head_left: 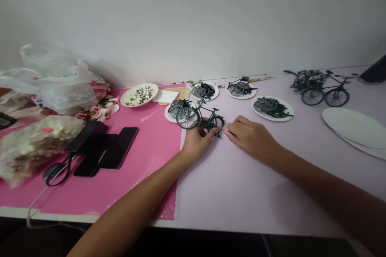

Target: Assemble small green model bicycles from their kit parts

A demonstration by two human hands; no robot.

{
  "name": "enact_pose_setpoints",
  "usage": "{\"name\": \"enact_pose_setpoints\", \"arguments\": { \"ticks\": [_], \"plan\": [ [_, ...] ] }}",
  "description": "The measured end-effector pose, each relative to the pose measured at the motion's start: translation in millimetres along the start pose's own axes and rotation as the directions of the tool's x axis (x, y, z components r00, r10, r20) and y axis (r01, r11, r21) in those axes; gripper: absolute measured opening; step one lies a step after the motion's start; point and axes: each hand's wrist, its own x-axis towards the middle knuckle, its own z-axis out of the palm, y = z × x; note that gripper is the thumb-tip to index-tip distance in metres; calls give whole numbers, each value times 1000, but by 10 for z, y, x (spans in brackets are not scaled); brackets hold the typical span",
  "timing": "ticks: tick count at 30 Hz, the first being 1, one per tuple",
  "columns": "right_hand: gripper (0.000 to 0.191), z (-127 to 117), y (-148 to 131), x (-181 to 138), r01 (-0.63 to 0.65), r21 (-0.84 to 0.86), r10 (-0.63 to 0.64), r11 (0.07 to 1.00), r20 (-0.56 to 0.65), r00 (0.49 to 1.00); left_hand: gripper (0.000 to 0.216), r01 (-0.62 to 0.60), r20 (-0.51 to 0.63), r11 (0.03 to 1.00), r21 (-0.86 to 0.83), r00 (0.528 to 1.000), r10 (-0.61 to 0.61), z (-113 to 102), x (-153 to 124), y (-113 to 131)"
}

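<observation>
A small dark green model bicycle [204, 123] with two spoked wheels is held up over the table by my left hand [194, 144], whose thumb and fingers close around its lower rear part. My right hand [251, 134] is just to the right of the rear wheel, thumb and index finger pinched together. Something thin and dark seems to be at its fingertips, too small to name. Behind the bicycle, a white plate [170, 117] carries grey wheels and black parts, partly hidden by the front wheel.
More plates with model parts stand behind: one plate [216, 93], another plate [251, 93] and a third [288, 116]. Bicycles [313, 96] cluster at right, near stacked white plates [356, 124]. Leftward are a bowl [125, 98], phones [122, 148], a cable and plastic bags [60, 84].
</observation>
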Motion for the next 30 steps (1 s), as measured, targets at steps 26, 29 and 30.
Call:
{"name": "enact_pose_setpoints", "arguments": {
  "ticks": [26, 29, 30],
  "plan": [
    [16, 143, 105, -72, -59, 62, 57, 996, 40, 998, 27, 14, 10, 997, -70, 1000, -13, 4, 17, -37],
    [24, 117, 97, -58, -34, 30, 33, 999, 22, 999, 28, 11, 5, 999, -52, 1000, -11, 5, 16, -40],
    [26, 108, 96, -54, -26, 17, 26, 1000, 18, 999, 28, 9, 4, 999, -47, 1000, -8, 5, 15, -40]
  ]
}}
